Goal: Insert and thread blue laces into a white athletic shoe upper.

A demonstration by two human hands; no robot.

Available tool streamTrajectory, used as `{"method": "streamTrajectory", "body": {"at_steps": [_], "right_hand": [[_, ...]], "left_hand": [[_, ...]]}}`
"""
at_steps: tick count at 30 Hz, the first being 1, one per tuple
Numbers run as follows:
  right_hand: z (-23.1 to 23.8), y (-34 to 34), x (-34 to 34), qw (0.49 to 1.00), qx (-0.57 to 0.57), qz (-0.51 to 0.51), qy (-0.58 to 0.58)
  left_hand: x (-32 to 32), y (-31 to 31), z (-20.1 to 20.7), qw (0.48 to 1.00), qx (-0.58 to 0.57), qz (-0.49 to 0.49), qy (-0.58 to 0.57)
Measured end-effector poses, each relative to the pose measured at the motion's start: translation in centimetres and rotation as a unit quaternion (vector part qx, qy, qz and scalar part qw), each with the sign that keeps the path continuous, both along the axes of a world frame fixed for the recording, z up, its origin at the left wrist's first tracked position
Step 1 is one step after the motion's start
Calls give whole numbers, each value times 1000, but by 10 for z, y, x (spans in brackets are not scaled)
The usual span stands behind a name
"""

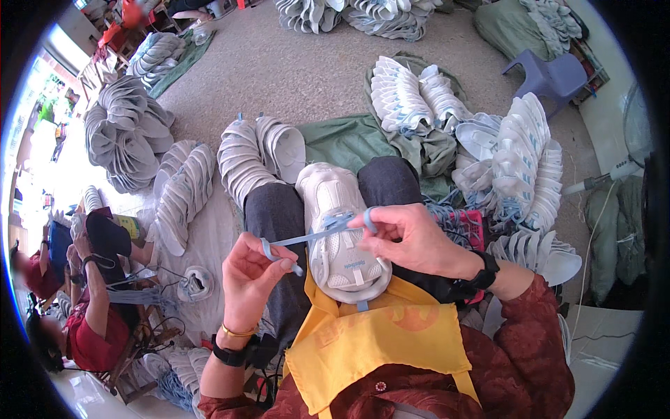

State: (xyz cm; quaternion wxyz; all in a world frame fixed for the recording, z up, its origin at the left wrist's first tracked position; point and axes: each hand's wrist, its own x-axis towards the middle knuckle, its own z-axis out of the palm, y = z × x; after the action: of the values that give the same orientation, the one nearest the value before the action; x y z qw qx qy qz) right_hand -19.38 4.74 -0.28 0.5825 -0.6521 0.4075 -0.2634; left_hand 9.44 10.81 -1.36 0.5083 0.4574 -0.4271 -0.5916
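Judging overall as mid-job: one piece in work, plenty of similar ones around, can't tell finished from waiting. Tagging biggest first: rough floor (258, 77), speckled grey-brown, grainy. Then green cloth (342, 143), rumpled, spread beyond the knees. Across the floor, stacks of shoe tops (129, 133), pale grey to white, thin, curved, nested like scales. Next, dark trousers (269, 209), matte fabric. Then yellow apron (377, 356), creased, square-cornered, with faded orange print.

Next, white shoe (342, 246), on the lap between the knees, with toe away and heel end toward the apron. Rounded padded collar, mesh-like panels, smooth tongue. Looking part done: laced across the front, but partly covered, so can't tell if every hole is filled.

Then right hand (412, 241), over the shoe's right side, curled around lace, with a turn round the forefinger; can't tell thumb pressure. Left hand (255, 279), off the shoe's left side, pinching lace between thumb and forefinger, with a short end poking out.

Smallest: blue lace (293, 240), narrow, soft, pulled taut above the shoe. No finished bow visible; ends apparently not secured yet.
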Motion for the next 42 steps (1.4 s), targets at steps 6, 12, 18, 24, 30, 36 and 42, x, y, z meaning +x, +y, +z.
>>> {"method": "streamTrajectory", "body": {"at_steps": [6, 12, 18, 24, 30, 36, 42], "right_hand": [[2, -6, 23, 994, 67, 71, -57], [10, -3, 31, 992, -57, 104, 36], [-1, 0, 37, 988, -131, 82, 25], [-4, 3, 37, 970, -216, 87, 74], [3, 0, 39, 970, -215, 93, 68], [-12, -7, 36, 918, -357, 96, 146], [-17, -11, 35, 892, -401, 87, 191]], "left_hand": [[-19, -2, 5, 999, -18, 38, -29], [-26, -3, 6, 998, -16, 53, 4], [-29, 0, 2, 999, -8, 32, 40], [-37, 9, -8, 997, 28, -49, 54], [-42, 8, -11, 998, 58, -27, 4], [-37, -1, -25, 999, 19, 19, -44], [-43, -13, -33, 996, 17, 65, -64]]}}
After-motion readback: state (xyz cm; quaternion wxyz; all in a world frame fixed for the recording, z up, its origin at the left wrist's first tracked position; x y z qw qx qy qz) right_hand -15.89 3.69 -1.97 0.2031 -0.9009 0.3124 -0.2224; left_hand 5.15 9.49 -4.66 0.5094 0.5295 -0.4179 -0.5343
